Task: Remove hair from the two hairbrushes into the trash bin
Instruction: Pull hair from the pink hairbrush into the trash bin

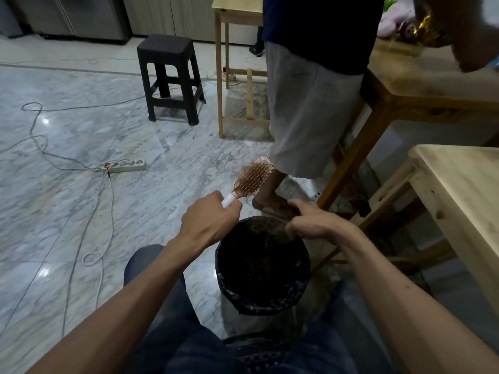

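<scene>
A pink hairbrush (253,176) with a white handle points up and away, brown hair tangled in its bristles. My left hand (209,221) grips its handle, just left of the trash bin. The round bin (302,268), lined with a black bag, stands on the floor between my knees, with dark hair inside. My right hand (313,221) hovers over the bin's far right rim, fingers curled down and pinched together. Whether hair is between them I cannot tell. Only one hairbrush is in view.
Another person (310,98) in grey shorts stands just beyond the bin, one foot near its rim. Wooden tables (459,190) line the right. A black stool (170,76) stands at the back. A power strip (125,166) and cables lie on the marble floor, left.
</scene>
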Motion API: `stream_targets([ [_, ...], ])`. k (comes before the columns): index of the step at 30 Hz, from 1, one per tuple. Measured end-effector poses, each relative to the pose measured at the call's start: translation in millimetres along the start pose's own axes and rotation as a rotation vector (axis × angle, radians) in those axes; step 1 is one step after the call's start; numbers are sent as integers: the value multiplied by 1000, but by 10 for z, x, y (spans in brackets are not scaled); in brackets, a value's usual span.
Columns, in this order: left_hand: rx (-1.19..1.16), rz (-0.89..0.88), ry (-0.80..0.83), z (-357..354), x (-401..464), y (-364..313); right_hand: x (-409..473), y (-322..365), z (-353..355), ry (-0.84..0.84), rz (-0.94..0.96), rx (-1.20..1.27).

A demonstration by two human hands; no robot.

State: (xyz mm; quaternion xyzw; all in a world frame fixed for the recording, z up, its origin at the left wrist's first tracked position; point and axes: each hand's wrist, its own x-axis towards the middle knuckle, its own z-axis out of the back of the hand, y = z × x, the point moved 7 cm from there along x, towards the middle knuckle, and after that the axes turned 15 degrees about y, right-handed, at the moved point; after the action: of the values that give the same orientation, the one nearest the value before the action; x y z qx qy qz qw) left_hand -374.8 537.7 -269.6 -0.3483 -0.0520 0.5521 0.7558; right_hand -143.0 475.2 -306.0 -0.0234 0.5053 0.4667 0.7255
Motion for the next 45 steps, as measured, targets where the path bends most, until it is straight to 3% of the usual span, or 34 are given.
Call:
stream_targets([
  [7, 9, -82, 51, -39, -44, -152, -48, 337, 18, -143, 472, 361],
  [9, 1, -100, 54, -11, -43, -168, 1, 287, -22, -229, 479, 413],
  [13, -36, -56, -14, 112, -36, -87, -32, 150, -43, -381, 339, 254],
  [18, -50, -15, -84, 147, -62, -22, -2, -8, -83, -349, 149, 8],
  [21, -4, -46, -56, 64, -82, -42, 34, -22, -69, -282, 171, -25],
  [23, 56, -63, -45, 0, -95, -55, 37, 72, -81, -164, 280, 50],
  [26, 90, -88, -24, -92, -112, -91, -13, 232, -118, 4, 440, 359],
  [28, 80, -104, -15, -129, -114, -129, -9, 307, -152, 42, 536, 442],
  [34, -179, -24, -2, -21, -40, 21, -83, 285, -161, -229, 584, 276],
  [39, -417, 79, 7, -70, 24, 177, -158, 409, -197, -228, 602, 106],
  [45, -694, 177, -106, 136, 168, 459, -165, 299, -161, -186, 555, 80],
])
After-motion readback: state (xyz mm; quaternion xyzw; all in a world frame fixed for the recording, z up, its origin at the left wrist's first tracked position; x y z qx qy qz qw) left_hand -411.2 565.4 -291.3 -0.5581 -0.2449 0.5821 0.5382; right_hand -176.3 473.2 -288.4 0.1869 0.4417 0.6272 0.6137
